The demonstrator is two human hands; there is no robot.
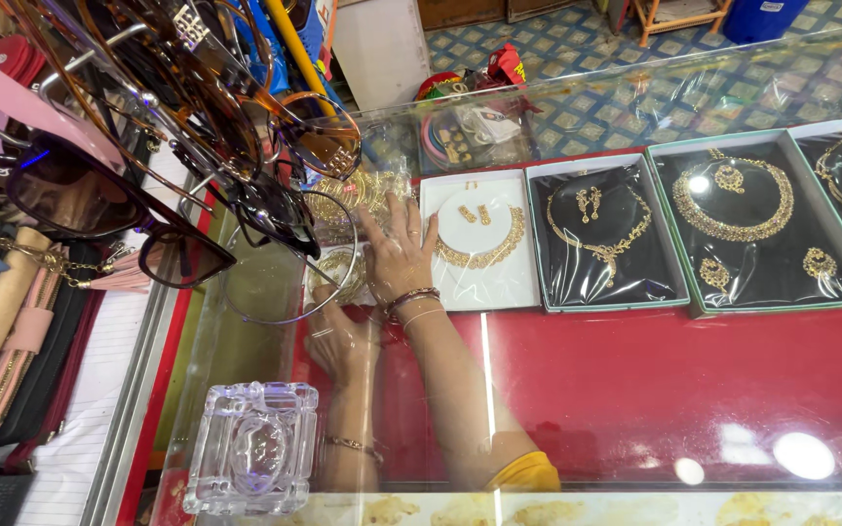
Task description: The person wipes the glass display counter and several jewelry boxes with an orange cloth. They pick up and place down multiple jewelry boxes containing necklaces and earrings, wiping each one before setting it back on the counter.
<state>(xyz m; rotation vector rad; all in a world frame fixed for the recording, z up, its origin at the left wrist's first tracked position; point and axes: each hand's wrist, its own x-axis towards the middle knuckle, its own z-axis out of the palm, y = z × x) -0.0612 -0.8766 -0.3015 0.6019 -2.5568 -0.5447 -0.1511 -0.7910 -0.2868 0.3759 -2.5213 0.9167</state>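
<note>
Both of my hands are inside a glass display case lined in red. My right hand [399,251] lies flat with fingers spread, partly on a clear packet of gold bangles [363,195] and touching the left edge of a white box [479,282] that holds a gold necklace and earrings. My left hand [339,341] is just below it, its fingers reaching up to a small packet with a gold bangle [335,276]. A hanging sunglass lens and glass reflections blur that grip. Bracelets circle both wrists.
Three teal-edged boxes [604,302] of gold necklace sets on black lining run to the right. A rack of sunglasses [163,146] hangs over the upper left. A clear glass ashtray [253,448] sits on the counter top. Purses [12,341] are stacked at the far left.
</note>
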